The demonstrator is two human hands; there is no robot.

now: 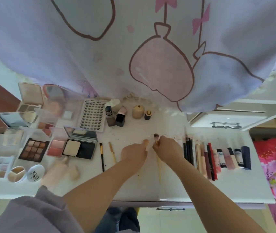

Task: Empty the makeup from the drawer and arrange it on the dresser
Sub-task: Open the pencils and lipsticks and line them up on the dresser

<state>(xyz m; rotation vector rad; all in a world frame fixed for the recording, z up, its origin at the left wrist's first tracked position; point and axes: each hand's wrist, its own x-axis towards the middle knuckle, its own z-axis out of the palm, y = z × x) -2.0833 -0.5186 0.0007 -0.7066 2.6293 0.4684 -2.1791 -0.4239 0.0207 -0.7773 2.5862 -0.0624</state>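
The right hand [165, 147] pinches a makeup brush [157, 148] near its ferrule, fingers curled round the handle. The brush head points away from the person, toward the curtain [100, 56]; the pale handle runs back toward the bench edge, so the long axis lies roughly front to back. The left hand [134, 151] rests just beside it on the white bench [167, 187], fingertips extended toward the brush; whether it touches the brush cannot be determined.

Two brushes [106, 155] already lie to the left of the hands, parallel, handles toward the person. A row of pencils and lip products [214, 157] lies to the right in the same orientation. Palettes and compacts [49, 140] occupy the left of the bench; bottles [115, 116] stand at the rear.

Judgement: the held brush sits in the gap between the two rows and is already aligned with them. The right hand is the nearer hand and controls placement. The next move likely requires only lowering the brush flat, parallel to its neighbours.
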